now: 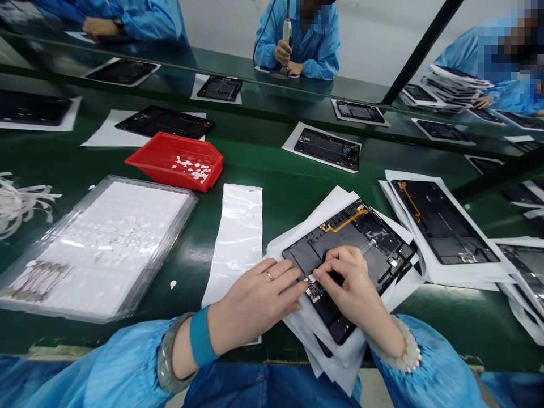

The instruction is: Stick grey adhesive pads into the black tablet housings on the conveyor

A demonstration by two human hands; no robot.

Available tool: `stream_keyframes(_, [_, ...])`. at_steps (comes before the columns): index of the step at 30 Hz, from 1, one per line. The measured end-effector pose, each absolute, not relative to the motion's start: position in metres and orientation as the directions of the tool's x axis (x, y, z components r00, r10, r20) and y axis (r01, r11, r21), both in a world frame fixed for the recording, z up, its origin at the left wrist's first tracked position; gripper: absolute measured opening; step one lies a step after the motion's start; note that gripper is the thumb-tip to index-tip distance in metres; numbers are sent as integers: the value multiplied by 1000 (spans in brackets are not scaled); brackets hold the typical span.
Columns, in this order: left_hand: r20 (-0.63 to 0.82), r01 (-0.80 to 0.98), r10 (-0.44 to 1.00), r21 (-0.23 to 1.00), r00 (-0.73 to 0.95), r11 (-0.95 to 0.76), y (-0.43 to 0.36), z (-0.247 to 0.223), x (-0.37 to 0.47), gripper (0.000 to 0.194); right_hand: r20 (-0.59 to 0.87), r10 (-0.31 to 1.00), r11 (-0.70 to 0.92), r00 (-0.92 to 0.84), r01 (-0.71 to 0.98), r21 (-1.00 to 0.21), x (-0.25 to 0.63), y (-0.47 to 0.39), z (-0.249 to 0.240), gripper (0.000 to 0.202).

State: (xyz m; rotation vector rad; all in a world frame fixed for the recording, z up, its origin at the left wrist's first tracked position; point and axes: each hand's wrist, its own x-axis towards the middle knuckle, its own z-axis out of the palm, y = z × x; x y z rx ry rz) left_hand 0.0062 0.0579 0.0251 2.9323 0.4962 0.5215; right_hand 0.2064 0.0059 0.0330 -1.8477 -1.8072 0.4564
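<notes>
A black tablet housing [318,249] with an orange flex cable [351,220] lies tilted on a stack of white sheets [297,224] in front of me. My left hand [259,292] rests flat at its left edge, fingers stretched out and fingertips beside a small circuit board [314,290]. Over that board, my right hand [348,277] has thumb and forefinger pinched together by a small pale piece. Whether the pinch grips this piece is hidden by the fingers. A strip of white backing paper [240,226] passes under my left hand.
To the left are a clear plastic tray [187,199] with small white pieces and wired parts, and a red bin [170,164] of white stickers. More housings on paper, such as one housing [442,221], lie right and behind. Across the bench a co-worker [323,51] holds a tool.
</notes>
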Motion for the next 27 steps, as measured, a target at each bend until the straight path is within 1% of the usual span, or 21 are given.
stream_keyframes(8, [304, 301, 337, 158, 891, -940, 59, 27, 7, 23, 108, 993, 17, 56, 816, -578, 205, 6, 34, 21])
stream_keyframes(10, [295, 302, 331, 141, 896, -943, 59, 28, 7, 28, 110, 992, 18, 56, 818, -575, 205, 5, 35, 20])
stream_keyframes(13, [272, 303, 323, 112, 907, -946, 59, 29, 9, 41, 105, 993, 12, 59, 820, -572, 205, 5, 34, 19])
stream_keyframes(15, [263, 305, 319, 93, 911, -948, 60, 29, 10, 45, 107, 993, 16, 55, 821, -571, 205, 5, 34, 19])
stream_keyframes(21, [241, 283, 286, 48, 927, -958, 61, 29, 12, 43, 113, 993, 30, 38, 835, -549, 206, 5, 32, 20])
stream_keyframes(27, [206, 279, 276, 16, 939, -960, 61, 30, 16, 43, 136, 991, 76, -15, 887, -455, 207, 5, 38, 19])
